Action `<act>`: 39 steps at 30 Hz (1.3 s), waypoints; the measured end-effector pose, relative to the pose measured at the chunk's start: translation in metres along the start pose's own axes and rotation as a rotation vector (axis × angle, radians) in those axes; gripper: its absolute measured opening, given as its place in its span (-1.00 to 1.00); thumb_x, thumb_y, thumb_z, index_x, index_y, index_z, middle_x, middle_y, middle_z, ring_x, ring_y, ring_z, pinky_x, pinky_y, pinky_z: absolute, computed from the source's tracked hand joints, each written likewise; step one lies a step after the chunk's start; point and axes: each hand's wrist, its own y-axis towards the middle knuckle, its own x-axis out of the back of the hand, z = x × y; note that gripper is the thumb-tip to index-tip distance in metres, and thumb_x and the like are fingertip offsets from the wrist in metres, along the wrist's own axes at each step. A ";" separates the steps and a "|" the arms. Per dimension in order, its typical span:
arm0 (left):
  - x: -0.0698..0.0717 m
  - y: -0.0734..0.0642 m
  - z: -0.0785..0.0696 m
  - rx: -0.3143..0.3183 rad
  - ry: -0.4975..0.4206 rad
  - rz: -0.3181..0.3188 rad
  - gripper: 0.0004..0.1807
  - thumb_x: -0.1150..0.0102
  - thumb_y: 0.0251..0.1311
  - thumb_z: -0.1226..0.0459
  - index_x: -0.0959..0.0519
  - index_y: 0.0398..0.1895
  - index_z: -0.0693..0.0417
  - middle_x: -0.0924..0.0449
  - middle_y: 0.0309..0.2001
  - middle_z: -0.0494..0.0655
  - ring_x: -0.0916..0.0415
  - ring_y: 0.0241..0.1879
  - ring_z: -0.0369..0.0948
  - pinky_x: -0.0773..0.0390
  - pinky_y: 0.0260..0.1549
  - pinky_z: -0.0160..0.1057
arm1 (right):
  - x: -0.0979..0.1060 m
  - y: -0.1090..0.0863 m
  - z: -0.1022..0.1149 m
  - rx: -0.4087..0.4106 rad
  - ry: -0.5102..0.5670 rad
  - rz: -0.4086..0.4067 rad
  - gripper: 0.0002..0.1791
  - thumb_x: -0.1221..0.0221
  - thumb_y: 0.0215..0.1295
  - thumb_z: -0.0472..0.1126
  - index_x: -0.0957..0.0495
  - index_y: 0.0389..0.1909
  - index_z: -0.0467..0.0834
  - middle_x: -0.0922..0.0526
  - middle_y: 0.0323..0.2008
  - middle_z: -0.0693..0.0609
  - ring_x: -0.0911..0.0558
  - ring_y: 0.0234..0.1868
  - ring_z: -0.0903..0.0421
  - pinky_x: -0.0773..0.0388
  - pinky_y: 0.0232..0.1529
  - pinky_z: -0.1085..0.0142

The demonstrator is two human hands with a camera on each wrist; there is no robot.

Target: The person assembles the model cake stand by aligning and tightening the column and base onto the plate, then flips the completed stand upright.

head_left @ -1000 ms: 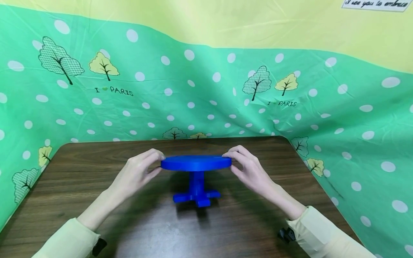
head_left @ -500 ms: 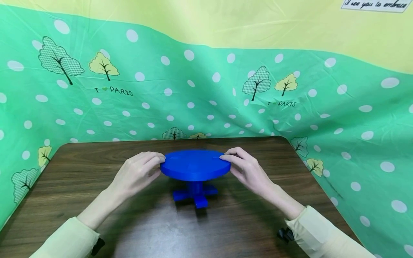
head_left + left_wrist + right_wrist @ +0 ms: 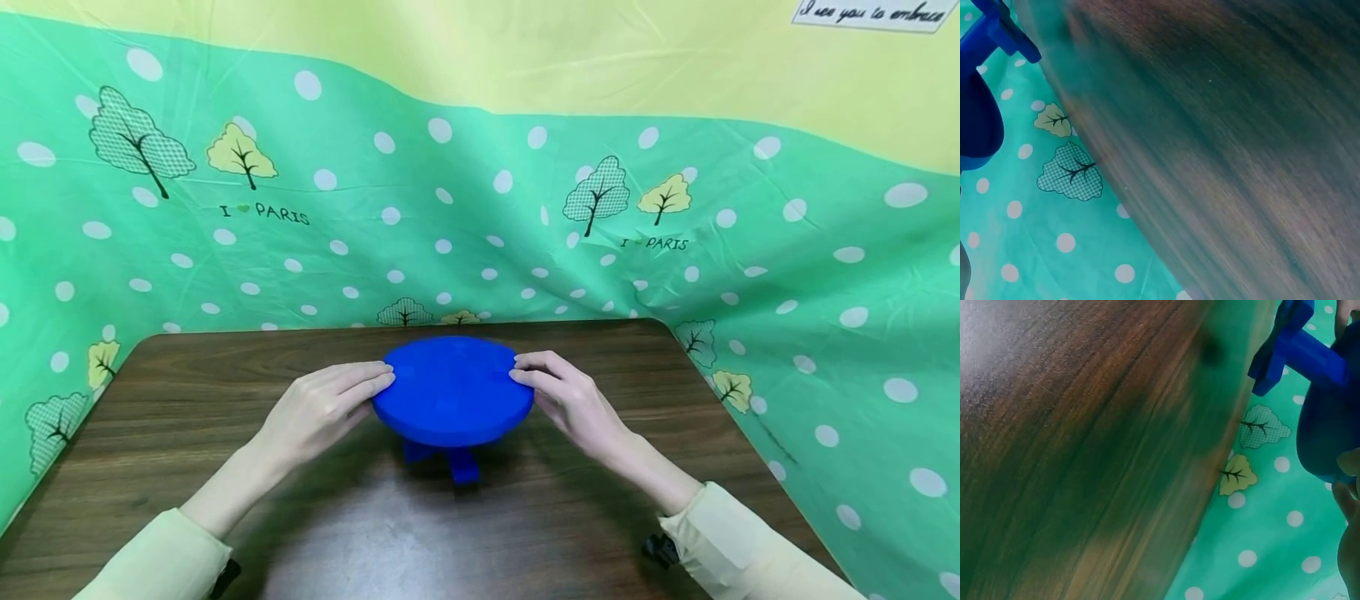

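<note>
Between both hands is a small blue round-topped pedestal table [image 3: 453, 392] with a cross-shaped foot [image 3: 463, 467]. Its top face tilts toward the head camera and hides the column there. My left hand [image 3: 318, 408] grips the left rim, fingers on top. On the opposite rim, my right hand [image 3: 577, 404] pinches the edge, thumb beneath. The right wrist view shows the underside, with the column [image 3: 1313, 356] running to the foot [image 3: 1279, 347] and fingertips [image 3: 1349, 464] at the rim. Only part of the blue table [image 3: 979, 119] enters the left wrist view, at its left edge.
A dark wood-grain tabletop [image 3: 187, 392] lies under the hands, its far edge against a green and yellow curtain [image 3: 465, 192] printed with dots and trees. Black straps [image 3: 660, 550] show at the cuffs of both light sleeves [image 3: 750, 542].
The blue table's round top has tilted from nearly edge-on to showing its whole face, hiding the column. Both hands have kept hold of the rim, sinking slightly with it.
</note>
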 end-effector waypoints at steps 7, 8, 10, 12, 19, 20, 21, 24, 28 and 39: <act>-0.004 -0.006 -0.001 -0.028 0.023 0.012 -0.53 0.21 0.63 0.15 -0.74 0.01 0.15 -0.78 0.04 0.01 -0.77 0.01 -0.05 -0.75 -0.05 -0.08 | -0.008 -0.005 -0.004 0.044 0.007 -0.014 -0.51 -0.36 0.08 -0.62 -0.72 -0.01 -0.13 -0.68 0.07 -0.14 -0.69 0.13 -0.01 -0.53 0.30 0.51; -0.005 -0.007 -0.001 -0.030 0.022 0.015 -0.53 0.21 0.63 0.16 -0.74 0.00 0.15 -0.78 0.04 0.01 -0.77 0.01 -0.05 -0.75 -0.05 -0.08 | -0.009 -0.006 -0.004 0.044 0.003 -0.012 -0.52 -0.36 0.07 -0.62 -0.72 -0.01 -0.12 -0.68 0.07 -0.13 -0.69 0.13 -0.01 -0.54 0.29 0.49; -0.006 -0.009 -0.002 -0.031 0.019 0.023 -0.53 0.21 0.63 0.16 -0.74 -0.01 0.15 -0.78 0.04 0.01 -0.77 0.01 -0.05 -0.75 -0.04 -0.09 | -0.011 -0.007 -0.005 0.040 -0.003 -0.006 -0.52 -0.36 0.08 -0.61 -0.72 -0.02 -0.12 -0.68 0.07 -0.13 -0.69 0.13 0.00 -0.55 0.27 0.49; -0.008 -0.010 -0.003 -0.035 0.013 0.017 -0.54 0.21 0.64 0.16 -0.74 -0.04 0.15 -0.79 0.03 0.02 -0.77 0.00 -0.05 -0.75 -0.05 -0.09 | -0.013 -0.009 -0.006 0.035 -0.009 0.001 -0.52 -0.36 0.08 -0.61 -0.71 -0.02 -0.11 -0.67 0.07 -0.12 -0.68 0.14 -0.01 -0.56 0.27 0.48; -0.015 -0.011 -0.003 -0.048 0.004 -0.015 -0.56 0.19 0.63 0.21 -0.75 -0.08 0.16 -0.79 0.01 0.03 -0.77 -0.01 -0.05 -0.75 -0.06 -0.10 | -0.017 -0.015 -0.007 0.039 -0.027 0.004 -0.56 -0.36 0.08 -0.61 -0.70 -0.08 -0.13 -0.65 0.07 -0.14 -0.66 0.17 -0.04 -0.56 0.30 0.43; -0.016 -0.011 -0.004 -0.049 0.002 -0.019 -0.56 0.18 0.62 0.22 -0.75 -0.08 0.16 -0.79 0.01 0.03 -0.76 -0.01 -0.05 -0.75 -0.06 -0.10 | -0.017 -0.016 -0.008 0.041 -0.029 0.003 -0.59 -0.35 0.12 -0.60 -0.70 -0.08 -0.13 -0.65 0.07 -0.15 -0.66 0.17 -0.05 -0.56 0.30 0.42; -0.016 -0.011 -0.004 -0.050 0.000 -0.024 -0.57 0.17 0.62 0.22 -0.76 -0.08 0.16 -0.79 0.00 0.03 -0.76 -0.01 -0.05 -0.75 -0.05 -0.10 | -0.017 -0.016 -0.008 0.045 -0.029 0.002 -0.63 -0.33 0.18 -0.57 -0.70 -0.08 -0.13 -0.65 0.07 -0.15 -0.65 0.17 -0.05 -0.56 0.31 0.42; -0.018 -0.011 -0.004 -0.057 -0.006 -0.042 -0.59 0.15 0.60 0.25 -0.76 -0.09 0.16 -0.79 -0.01 0.02 -0.76 -0.02 -0.05 -0.74 -0.06 -0.11 | -0.019 -0.018 -0.009 0.057 -0.033 -0.001 -0.80 -0.20 0.42 -0.40 -0.70 -0.07 -0.12 -0.65 0.08 -0.17 -0.65 0.18 -0.07 -0.55 0.32 0.42; -0.019 -0.012 -0.005 -0.070 -0.014 -0.062 -0.61 0.14 0.57 0.29 -0.76 -0.09 0.18 -0.79 -0.02 0.03 -0.75 -0.02 -0.05 -0.73 -0.07 -0.11 | -0.021 -0.021 -0.009 0.076 -0.035 -0.013 -0.72 0.00 0.57 -0.22 -0.70 -0.06 -0.13 -0.65 0.07 -0.19 -0.65 0.17 -0.09 -0.54 0.33 0.43; -0.023 -0.015 -0.009 -0.088 -0.020 -0.080 -0.62 0.13 0.59 0.30 -0.75 -0.10 0.18 -0.79 -0.02 0.02 -0.74 -0.01 -0.06 -0.71 -0.05 -0.10 | -0.025 -0.030 -0.008 0.090 -0.035 -0.019 -0.70 0.03 0.59 -0.19 -0.69 -0.03 -0.13 -0.64 0.08 -0.19 -0.63 0.18 -0.10 -0.40 0.45 0.44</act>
